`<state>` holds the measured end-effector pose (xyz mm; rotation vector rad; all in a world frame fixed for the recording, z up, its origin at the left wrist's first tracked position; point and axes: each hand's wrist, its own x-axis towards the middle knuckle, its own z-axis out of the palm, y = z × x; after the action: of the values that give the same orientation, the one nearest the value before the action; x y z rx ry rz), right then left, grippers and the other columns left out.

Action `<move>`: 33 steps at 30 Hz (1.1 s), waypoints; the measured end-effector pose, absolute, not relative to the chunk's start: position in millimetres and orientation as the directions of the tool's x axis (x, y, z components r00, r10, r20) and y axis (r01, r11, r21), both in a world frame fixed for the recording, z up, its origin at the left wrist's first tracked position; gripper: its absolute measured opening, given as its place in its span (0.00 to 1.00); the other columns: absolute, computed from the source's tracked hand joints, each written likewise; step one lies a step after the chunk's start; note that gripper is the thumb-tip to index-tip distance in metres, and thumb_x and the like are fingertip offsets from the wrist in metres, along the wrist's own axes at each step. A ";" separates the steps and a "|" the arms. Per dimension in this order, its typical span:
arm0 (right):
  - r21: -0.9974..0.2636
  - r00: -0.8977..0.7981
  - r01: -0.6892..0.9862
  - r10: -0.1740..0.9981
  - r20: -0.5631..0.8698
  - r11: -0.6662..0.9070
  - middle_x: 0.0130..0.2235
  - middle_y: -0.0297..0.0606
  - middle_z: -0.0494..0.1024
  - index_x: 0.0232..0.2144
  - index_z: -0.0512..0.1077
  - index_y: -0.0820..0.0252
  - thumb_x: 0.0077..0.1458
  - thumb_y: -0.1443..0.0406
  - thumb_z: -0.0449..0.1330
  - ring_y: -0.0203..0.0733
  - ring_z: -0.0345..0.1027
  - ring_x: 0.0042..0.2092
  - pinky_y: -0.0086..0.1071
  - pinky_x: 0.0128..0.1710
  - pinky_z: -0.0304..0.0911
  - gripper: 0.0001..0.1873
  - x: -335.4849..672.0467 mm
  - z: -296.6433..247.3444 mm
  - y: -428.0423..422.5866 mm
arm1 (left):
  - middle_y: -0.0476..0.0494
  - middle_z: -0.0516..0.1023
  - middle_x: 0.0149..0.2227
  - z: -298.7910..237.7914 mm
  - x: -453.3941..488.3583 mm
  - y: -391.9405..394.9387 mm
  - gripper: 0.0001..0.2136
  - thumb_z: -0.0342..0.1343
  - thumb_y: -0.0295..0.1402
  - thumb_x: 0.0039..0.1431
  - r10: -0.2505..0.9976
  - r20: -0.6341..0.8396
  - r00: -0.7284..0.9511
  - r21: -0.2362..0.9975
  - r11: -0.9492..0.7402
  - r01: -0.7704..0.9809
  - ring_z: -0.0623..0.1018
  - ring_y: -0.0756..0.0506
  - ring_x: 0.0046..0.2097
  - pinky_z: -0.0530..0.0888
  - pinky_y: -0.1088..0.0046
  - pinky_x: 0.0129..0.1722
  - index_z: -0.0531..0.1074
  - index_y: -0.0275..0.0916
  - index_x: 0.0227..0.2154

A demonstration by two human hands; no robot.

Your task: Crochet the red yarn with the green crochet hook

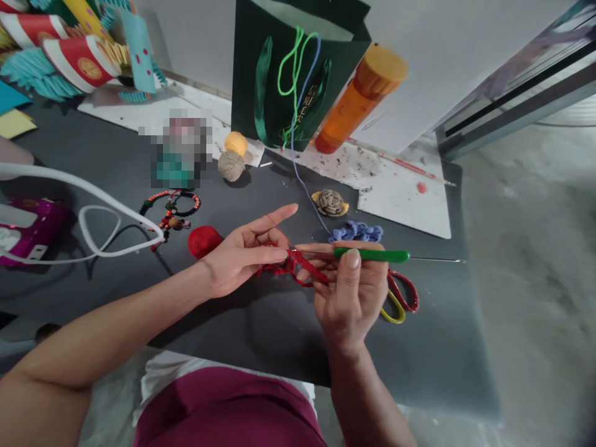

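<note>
head: green hook point(372, 255) in right hand point(350, 295)

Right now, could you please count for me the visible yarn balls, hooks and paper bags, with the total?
Yarn balls: 3 (red ball, yellow ball, beige ball)
Green-handled hook: 1
Dark green bag: 1
Total: 5

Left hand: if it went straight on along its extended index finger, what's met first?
Likely the blue yarn strand, then the gray-and-yellow crocheted piece; the left hand may sit above both, depth unclear.
</note>
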<state>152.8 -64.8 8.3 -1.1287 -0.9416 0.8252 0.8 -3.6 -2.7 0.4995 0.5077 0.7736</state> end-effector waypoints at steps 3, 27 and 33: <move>-0.973 0.380 -0.070 0.908 0.178 0.219 0.33 0.32 0.86 0.40 0.70 0.47 0.69 0.58 0.59 0.40 0.79 0.24 0.32 0.18 0.71 0.04 152.9 8.2 -65.5 | 0.55 0.78 0.29 -2.2 1.1 -3.1 0.26 0.74 0.25 0.48 0.753 -0.243 0.612 0.587 0.616 -0.525 0.73 0.55 0.31 0.69 0.78 0.37 0.82 0.48 0.52; -0.918 0.362 0.254 0.850 0.382 0.304 0.37 0.37 0.85 0.44 0.73 0.48 0.69 0.63 0.58 0.41 0.80 0.26 0.33 0.21 0.78 0.05 159.1 -1.4 -70.5 | 0.54 0.78 0.27 -1.8 2.3 -2.9 0.26 0.73 0.24 0.48 0.797 -0.252 0.550 0.637 0.564 -0.526 0.73 0.54 0.31 0.69 0.78 0.35 0.82 0.46 0.52; -0.918 0.364 0.267 0.852 0.377 0.292 0.36 0.38 0.86 0.43 0.73 0.49 0.68 0.63 0.58 0.41 0.79 0.26 0.33 0.20 0.77 0.04 157.5 -0.8 -68.4 | 0.55 0.78 0.27 1.2 1.1 -4.0 0.25 0.74 0.26 0.47 0.799 -0.248 0.548 0.648 0.557 -0.519 0.73 0.55 0.31 0.70 0.77 0.37 0.82 0.49 0.51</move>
<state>157.5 -68.4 -0.8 -1.2560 -1.1777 0.5430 1.1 -4.0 1.2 0.5503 0.5684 0.8292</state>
